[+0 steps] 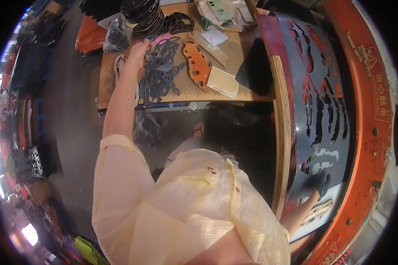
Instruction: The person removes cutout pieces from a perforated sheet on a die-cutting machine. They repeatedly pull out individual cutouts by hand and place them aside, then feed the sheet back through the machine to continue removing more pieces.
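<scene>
At the far end of the outstretched left arm, the left hand (139, 47) is laid with loosely spread fingers on a heap of dark grey cut-out pieces (161, 73) that lies on a brown wooden table (108, 84). Whether a piece is pinched under the fingers cannot be told. Just to the right of this hand, an orange cut-out piece (198, 65) is seen on the same table, and beside it a pale flat pad (222, 81) and a black triangular sheet (254, 70). Beyond the left hand, a stack of black rings (142, 13) and a dark plastic bag (116, 35) are placed, the bag at the table's corner.

Well apart from it, low on the right side, the right hand (322, 183) is covered by a dark glove and is pressed on the lower edge of a large dark sheet (316, 88), from which long shapes are already cut out. The fingers are curled on the sheet; a true grip cannot be confirmed. This sheet is spread over an orange machine bed (367, 132). Just below the right hand, a pale cut-out shape (318, 212) is seen on a light surface.
</scene>
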Demonstrator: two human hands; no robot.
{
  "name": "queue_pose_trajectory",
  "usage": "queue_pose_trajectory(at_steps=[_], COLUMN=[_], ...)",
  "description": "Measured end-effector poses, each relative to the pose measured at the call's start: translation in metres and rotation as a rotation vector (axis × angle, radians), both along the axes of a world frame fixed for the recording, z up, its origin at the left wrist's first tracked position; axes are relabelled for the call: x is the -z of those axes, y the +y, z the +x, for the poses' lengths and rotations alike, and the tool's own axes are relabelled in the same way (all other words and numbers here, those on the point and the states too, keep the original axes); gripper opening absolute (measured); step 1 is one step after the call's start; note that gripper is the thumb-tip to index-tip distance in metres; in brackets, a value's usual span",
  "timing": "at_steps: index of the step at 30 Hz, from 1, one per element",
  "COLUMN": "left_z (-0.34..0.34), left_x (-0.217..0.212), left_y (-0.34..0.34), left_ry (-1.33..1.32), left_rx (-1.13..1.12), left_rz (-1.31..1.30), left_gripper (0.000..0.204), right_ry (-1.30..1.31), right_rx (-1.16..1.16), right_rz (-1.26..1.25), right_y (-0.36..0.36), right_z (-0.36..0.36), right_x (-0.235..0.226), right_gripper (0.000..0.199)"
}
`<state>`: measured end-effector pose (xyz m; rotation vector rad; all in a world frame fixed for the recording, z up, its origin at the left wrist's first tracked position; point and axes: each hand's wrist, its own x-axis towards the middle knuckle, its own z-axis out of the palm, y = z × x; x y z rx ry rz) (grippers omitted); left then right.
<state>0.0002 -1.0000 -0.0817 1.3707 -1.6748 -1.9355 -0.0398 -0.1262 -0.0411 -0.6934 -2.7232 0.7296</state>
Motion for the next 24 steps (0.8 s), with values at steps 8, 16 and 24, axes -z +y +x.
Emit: queue_pose_trajectory(at_steps=[8, 16, 24], left_z=[-0.014, -0.054, -0.063], left_x=[0.087, 0.065, 0.026], left_y=[-0.094, -0.001, 0.382], left_ry=[-0.563, -0.183, 0.773], left_rx=[0.714, 0.637, 1.343], left_rz=[-0.936, -1.642, -0.897], left_gripper=[0.070, 0.043, 0.049], right_ry=[-0.397, -0.297, -0.193], right_rx=[-0.167, -0.057, -0.259], right_rz=[0.575, 0.524, 0.505], right_y=[-0.169, -0.176, -0.191], right_z=[0.044, 0.051, 0.056], right_x=[-0.017, -0.050, -0.056], right_gripper=[0.038, 0.064, 0.041])
